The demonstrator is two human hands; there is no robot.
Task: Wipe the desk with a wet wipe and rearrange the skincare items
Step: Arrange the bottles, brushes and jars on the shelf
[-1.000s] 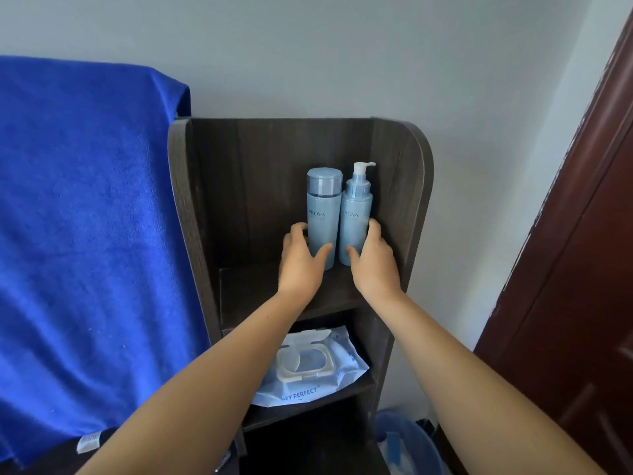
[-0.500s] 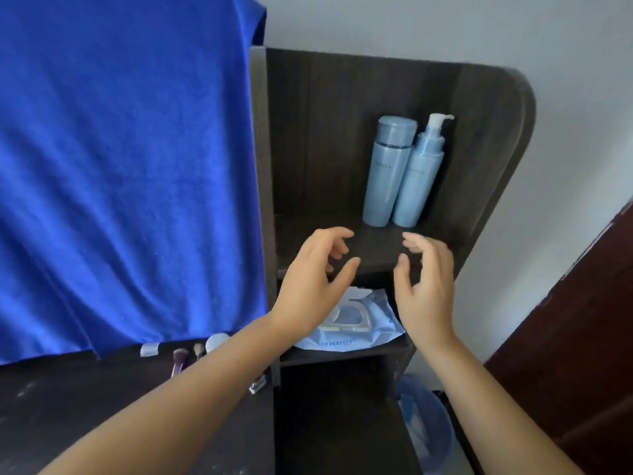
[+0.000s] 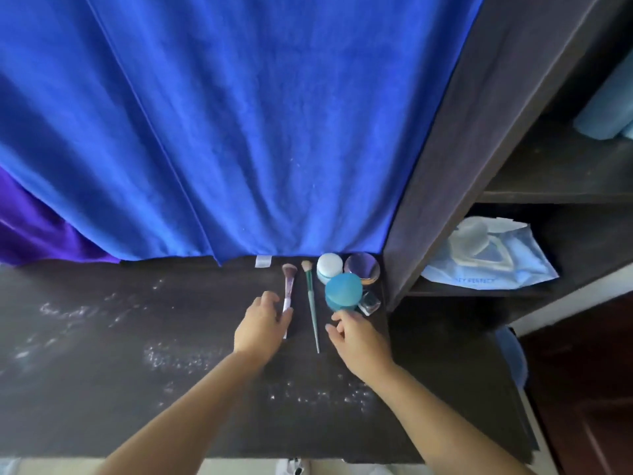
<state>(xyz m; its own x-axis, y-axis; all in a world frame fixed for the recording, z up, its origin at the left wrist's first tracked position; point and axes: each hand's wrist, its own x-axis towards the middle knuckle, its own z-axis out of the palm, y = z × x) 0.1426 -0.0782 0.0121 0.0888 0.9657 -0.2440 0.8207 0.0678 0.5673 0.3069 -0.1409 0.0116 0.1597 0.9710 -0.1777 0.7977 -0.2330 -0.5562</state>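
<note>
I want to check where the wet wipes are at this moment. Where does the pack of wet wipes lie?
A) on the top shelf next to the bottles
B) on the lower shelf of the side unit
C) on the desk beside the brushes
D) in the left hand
B: the pack of wet wipes lies on the lower shelf, while both hands are over the desk near the brushes.

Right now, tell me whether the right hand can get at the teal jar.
Probably yes. The right hand hovers just in front of the teal jar, fingers loosely spread, nothing between them. The small glass bottle beside the jar could get knocked.
</note>
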